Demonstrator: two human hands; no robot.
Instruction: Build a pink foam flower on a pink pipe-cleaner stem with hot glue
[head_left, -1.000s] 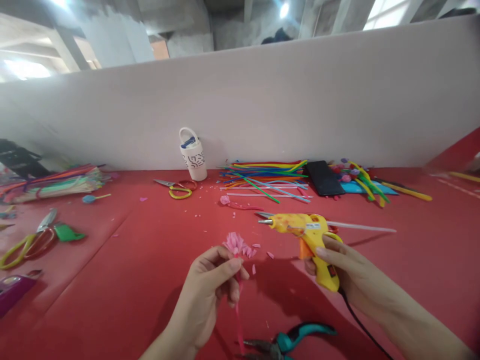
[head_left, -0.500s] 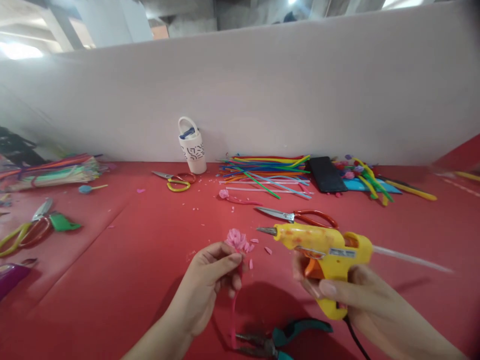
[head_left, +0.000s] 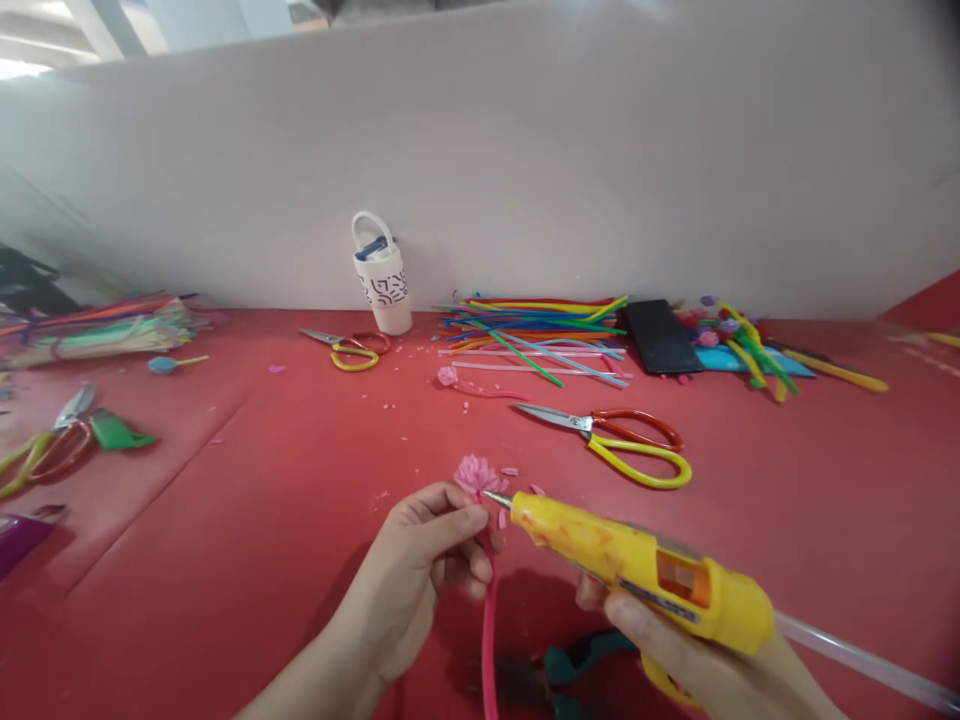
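Between thumb and fingers, my left hand pinches the pink stem of a small pink flower just under its petals. My right hand is wrapped round the grip of a yellow hot glue gun, tilted with its nozzle pointing left. The metal tip meets the base of the flower, near my left thumb; whether they touch I cannot tell. A clear glue stick sticks out of the gun's back. Loose pink petal bits lie by the flower.
Green-handled pliers lie below my hands, partly hidden. Scissors lie beyond the gun, more scissors farther back. Along the wall stand or lie a white tumbler, coloured pipe cleaners and a black phone.
The glue gun has moved left and down, turning so its nozzle comes to the flower's base. The flower tilted slightly in my left hand, which stayed nearly in place.
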